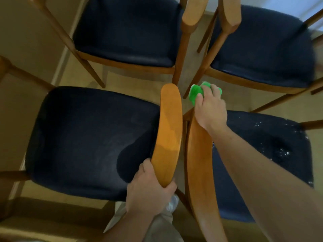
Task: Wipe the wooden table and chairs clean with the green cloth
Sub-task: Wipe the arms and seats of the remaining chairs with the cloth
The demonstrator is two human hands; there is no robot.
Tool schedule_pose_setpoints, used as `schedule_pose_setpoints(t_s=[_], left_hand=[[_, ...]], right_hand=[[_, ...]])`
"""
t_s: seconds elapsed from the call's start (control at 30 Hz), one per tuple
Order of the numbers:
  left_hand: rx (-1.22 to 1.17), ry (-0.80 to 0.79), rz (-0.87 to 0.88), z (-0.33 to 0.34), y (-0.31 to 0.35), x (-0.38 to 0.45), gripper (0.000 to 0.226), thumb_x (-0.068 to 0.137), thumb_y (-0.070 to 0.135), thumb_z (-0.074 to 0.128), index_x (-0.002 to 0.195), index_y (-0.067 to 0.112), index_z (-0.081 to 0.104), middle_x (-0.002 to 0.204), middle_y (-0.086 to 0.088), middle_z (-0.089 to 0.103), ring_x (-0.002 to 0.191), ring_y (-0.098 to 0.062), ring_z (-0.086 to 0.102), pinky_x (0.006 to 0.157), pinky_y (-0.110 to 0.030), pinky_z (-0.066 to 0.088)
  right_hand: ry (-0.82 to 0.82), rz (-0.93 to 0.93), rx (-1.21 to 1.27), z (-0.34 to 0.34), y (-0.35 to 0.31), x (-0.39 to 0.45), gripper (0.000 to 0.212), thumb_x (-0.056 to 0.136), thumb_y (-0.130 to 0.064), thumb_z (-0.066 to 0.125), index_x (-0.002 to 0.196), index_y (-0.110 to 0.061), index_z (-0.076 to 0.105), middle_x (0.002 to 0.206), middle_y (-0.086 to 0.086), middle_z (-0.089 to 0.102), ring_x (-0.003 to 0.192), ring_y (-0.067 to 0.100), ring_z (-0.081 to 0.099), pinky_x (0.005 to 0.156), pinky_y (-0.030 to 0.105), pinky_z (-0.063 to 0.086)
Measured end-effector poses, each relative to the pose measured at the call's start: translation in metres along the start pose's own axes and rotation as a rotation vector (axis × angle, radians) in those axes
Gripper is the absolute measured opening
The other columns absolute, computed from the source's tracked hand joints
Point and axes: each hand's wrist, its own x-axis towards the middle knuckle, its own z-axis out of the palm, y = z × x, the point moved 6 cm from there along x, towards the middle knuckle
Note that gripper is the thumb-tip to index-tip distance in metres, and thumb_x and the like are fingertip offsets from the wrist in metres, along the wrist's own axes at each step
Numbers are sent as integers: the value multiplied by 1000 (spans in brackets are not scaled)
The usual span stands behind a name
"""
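I look down on four wooden chairs with dark blue padded seats, standing close together on a tan floor [132,84]; the near-left chair [90,137] fills the most space, its seat spreading to the left of my left hand's grip; the near-right chair [262,145] lies to the right of my right arm, its seat flecked with small white specks; the two far chairs, far-left [125,32] and far-right [262,46], stand beyond both hands. The two near backrests run side by side, close together; my left hand [148,191] wraps its fingers and thumb around the lower end of the left backrest [169,135]; my right hand [209,109] sits at the far end of the right backrest [199,163], fingers curled tightly over the bunched green cloth [196,92], which bulges out beyond and to the left of the knuckles. I can read no brand, label or writing anywhere.
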Motion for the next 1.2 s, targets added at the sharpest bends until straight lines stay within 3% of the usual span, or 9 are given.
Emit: schedule_pose_setpoints(t_s=[0.13, 0.33, 0.5, 0.57, 0.67, 0.77, 0.83, 0.97, 1.2], left_hand=[[-17, 55, 43, -1, 1, -1, 73, 54, 79, 49, 110, 35, 31, 86, 18, 41, 73, -4, 43, 65, -29, 33], [-2, 54, 82, -5, 3, -3, 78, 59, 77, 51, 113, 24, 34, 94, 6, 50, 84, -20, 58, 66, -34, 36], [-7, 60, 93, -4, 3, -3, 77, 60, 76, 53, 112, 24, 32, 92, 7, 44, 79, -17, 53, 65, -34, 35], [-3, 68, 100, -4, 4, -2, 76, 60, 75, 54, 112, 24, 32, 89, 9, 41, 74, -12, 43, 63, -33, 34], [0, 74, 102, -5, 4, -3, 75, 62, 75, 55, 112, 23, 34, 89, 9, 44, 73, -10, 42, 63, -33, 34], [4, 83, 93, -5, 3, -3, 76, 61, 75, 52, 113, 22, 35, 89, 9, 43, 73, -10, 42, 64, -33, 35], [0, 99, 96, -5, 2, -3, 76, 61, 76, 52, 112, 23, 35, 87, 10, 42, 72, -10, 42, 63, -33, 36], [0, 104, 101, -6, 2, -2, 74, 60, 76, 53, 111, 25, 34, 86, 11, 40, 70, -10, 42, 61, -32, 37], [-20, 83, 78, -5, 1, -3, 76, 57, 76, 53, 112, 28, 34, 90, 11, 42, 77, -15, 54, 64, -32, 38]], right_hand=[[4, -99, 54, 3, -3, -48, 50, 105, -31, 24, 153, -17, 21, 162, 9, 11, 137, 34, 32, 106, 48, 32], [-264, -74, 55, 14, 18, -190, 58, 102, -40, 22, 155, -29, 1, 160, -11, -18, 143, 33, 18, 110, 47, 32], [-345, -118, 16, 15, 23, -178, 61, 104, -40, 25, 148, -38, -17, 150, -11, -37, 148, 29, -12, 120, 51, 8], [-253, -121, -13, 14, 11, -134, 58, 104, -41, 22, 154, -32, -7, 159, -1, -25, 149, 31, -7, 119, 53, 9], [-81, -64, -7, 6, -1, -58, 56, 104, -41, 19, 156, -25, 7, 163, 9, -5, 146, 34, 14, 115, 53, 24], [-49, -14, 72, -1, 1, -9, 52, 105, -39, 21, 153, -21, 22, 162, 10, 10, 139, 26, 33, 109, 44, 36], [-29, -16, 76, -3, 0, -7, 50, 105, -36, 22, 152, -18, 25, 160, 10, 15, 138, 23, 35, 107, 41, 37], [-68, -54, 52, 3, -2, -77, 55, 105, -37, 23, 156, -21, 9, 163, 5, -1, 133, 25, 39, 99, 43, 46], [-257, -97, -23, 16, 30, -222, 54, 100, -49, 13, 151, -40, -5, 152, -23, -29, 144, 32, 17, 100, 46, 47]])
